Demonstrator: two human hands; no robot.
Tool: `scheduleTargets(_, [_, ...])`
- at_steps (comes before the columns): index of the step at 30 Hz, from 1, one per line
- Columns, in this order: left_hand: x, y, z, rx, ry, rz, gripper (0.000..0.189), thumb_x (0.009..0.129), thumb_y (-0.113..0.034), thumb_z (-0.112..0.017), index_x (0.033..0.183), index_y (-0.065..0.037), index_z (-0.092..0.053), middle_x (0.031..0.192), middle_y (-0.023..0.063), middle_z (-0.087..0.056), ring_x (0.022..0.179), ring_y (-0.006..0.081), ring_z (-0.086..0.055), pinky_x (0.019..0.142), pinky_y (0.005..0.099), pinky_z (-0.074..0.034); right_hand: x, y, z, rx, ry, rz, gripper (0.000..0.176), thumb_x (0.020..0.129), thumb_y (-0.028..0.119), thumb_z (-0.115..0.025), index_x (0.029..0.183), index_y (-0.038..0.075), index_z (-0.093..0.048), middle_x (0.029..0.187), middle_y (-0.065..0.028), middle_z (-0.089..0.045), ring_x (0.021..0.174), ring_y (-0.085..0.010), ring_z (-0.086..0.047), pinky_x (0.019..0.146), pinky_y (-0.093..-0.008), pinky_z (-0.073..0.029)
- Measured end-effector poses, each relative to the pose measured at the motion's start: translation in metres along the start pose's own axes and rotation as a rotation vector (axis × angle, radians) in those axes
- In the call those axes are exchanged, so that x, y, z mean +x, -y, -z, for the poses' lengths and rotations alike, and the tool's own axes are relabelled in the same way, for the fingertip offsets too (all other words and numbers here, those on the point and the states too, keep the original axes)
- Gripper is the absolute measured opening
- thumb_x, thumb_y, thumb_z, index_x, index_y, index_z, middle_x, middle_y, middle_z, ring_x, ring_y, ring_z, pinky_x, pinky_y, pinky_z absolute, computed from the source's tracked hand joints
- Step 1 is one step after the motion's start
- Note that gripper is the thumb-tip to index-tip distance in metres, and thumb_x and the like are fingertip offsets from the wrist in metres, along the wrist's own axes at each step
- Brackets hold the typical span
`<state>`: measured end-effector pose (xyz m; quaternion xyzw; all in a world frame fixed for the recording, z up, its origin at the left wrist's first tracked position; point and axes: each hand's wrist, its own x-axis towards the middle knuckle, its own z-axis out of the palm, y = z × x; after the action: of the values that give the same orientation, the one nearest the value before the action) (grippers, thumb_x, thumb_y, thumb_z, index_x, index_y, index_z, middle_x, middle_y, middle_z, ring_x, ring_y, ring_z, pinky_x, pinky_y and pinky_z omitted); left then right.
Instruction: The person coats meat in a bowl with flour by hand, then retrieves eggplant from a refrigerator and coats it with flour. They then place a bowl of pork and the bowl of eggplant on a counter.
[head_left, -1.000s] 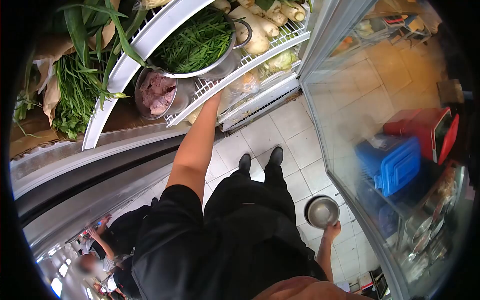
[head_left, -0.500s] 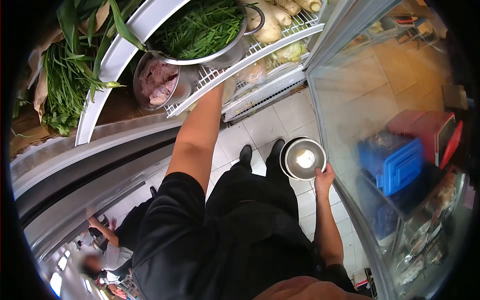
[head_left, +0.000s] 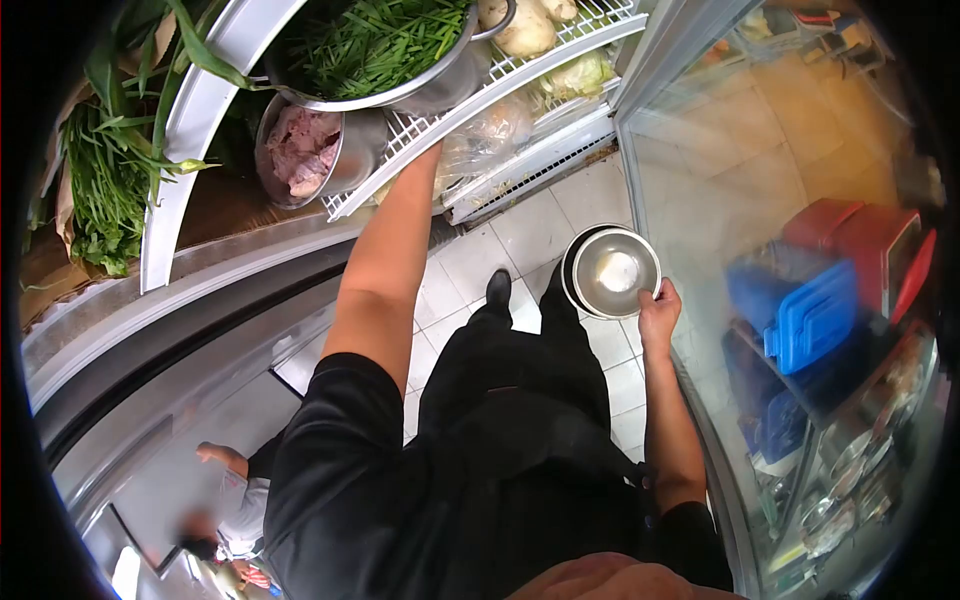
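Note:
My right hand [head_left: 658, 312] is closed on the rim of a round metal bowl [head_left: 632, 292], low over the floor beside my leg. A second rim shows behind it, like nested bowls, and a white patch shows inside. My left forearm [head_left: 392, 235] reaches into the fridge under a white wire shelf [head_left: 400, 180]; the hand itself is hidden there. Near it lies a clear plastic bag [head_left: 490, 135]. On the shelf above, a large metal pot [head_left: 440, 85] holds cut green stalks [head_left: 385, 45], next to a metal container [head_left: 355, 150] of raw meat [head_left: 303, 150].
White radishes [head_left: 525, 30] lie on the shelf, with pale cabbage [head_left: 580, 78] below. Leafy greens [head_left: 105, 190] are at left. The glass door [head_left: 690, 200] stands open at right; beyond it are blue [head_left: 815, 310] and red boxes [head_left: 850, 245]. Another person [head_left: 240, 510] is at lower left.
The view has shifted slightly. The bowl has moved a little up and right in my right hand. My left arm still reaches under the shelf. The other person has moved lower in view.

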<state>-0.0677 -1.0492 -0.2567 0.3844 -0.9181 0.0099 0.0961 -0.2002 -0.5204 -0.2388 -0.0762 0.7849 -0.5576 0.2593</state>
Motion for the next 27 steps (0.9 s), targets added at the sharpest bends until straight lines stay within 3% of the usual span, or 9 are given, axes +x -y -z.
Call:
scheduleTargets(9, [-0.057,0.069,0.023,0.113,-0.075,-0.128,0.046,0.098,-0.035,-0.056,0.130,-0.002,-0.061,0.124,0.0194,-0.066,0.113,0.0316,-0.064,0.102,0.0437,-0.051,-0.006,-0.018,-0.010,0.047,-0.048,-0.062,0.014,0.076,0.000,-0.062,0.068,0.003,-0.050,0.065,0.0038,-0.043,0.063,-0.0063,-0.037,0.054,-0.0277,-0.030])
scheduleTargets(10, [-0.060,0.071,0.021,0.121,-0.076,-0.136,0.046,0.098,-0.034,-0.056,0.130,-0.002,-0.062,0.124,0.0194,-0.066,0.113,0.0316,-0.064,0.102,0.0436,-0.051,-0.004,-0.027,-0.004,-0.056,0.006,-0.064,0.003,0.080,-0.001,-0.062,0.082,0.001,-0.062,0.075,0.0002,-0.062,0.069,-0.0066,-0.052,0.062,-0.0240,-0.042])
scheduleTargets(11, [-0.060,0.072,0.020,0.126,-0.077,-0.144,0.046,0.098,-0.034,-0.056,0.130,-0.002,-0.062,0.124,0.0195,-0.066,0.112,0.0316,-0.065,0.102,0.0436,-0.051,-0.004,-0.024,-0.007,-0.059,0.006,-0.072,0.003,0.080,-0.001,-0.062,0.082,0.001,-0.062,0.075,0.0002,-0.062,0.069,-0.0066,-0.052,0.062,-0.0240,-0.042])
scheduleTargets(13, [-0.055,0.068,0.015,0.135,-0.071,-0.155,0.046,0.098,-0.034,-0.055,0.130,-0.002,-0.062,0.124,0.0195,-0.066,0.112,0.0316,-0.065,0.102,0.0435,-0.051,-0.002,-0.016,-0.012,0.053,-0.044,-0.060,0.011,0.077,-0.001,-0.061,0.071,0.003,-0.054,0.066,0.0042,-0.047,0.064,-0.0058,-0.039,0.055,-0.0262,-0.032])
scheduleTargets(19, [-0.023,0.063,0.003,0.129,-0.031,-0.158,0.045,0.098,-0.034,-0.055,0.129,-0.002,-0.062,0.123,0.0196,-0.066,0.111,0.0314,-0.065,0.101,0.0432,-0.052,-0.001,-0.003,-0.008,0.150,-0.029,-0.088,0.005,0.079,-0.003,-0.060,0.079,0.002,-0.061,0.073,0.0032,-0.058,0.067,-0.0044,-0.047,0.061,-0.0226,-0.039])
scheduleTargets(27, [-0.018,0.064,-0.003,0.120,-0.026,-0.154,0.045,0.099,-0.034,-0.054,0.129,-0.002,-0.062,0.122,0.0198,-0.066,0.110,0.0312,-0.065,0.101,0.0428,-0.053,-0.002,-0.016,-0.011,0.085,0.010,-0.107,0.009,0.079,-0.005,-0.060,0.076,0.004,-0.058,0.071,0.0038,-0.056,0.066,-0.0041,-0.045,0.059,-0.0226,-0.037])
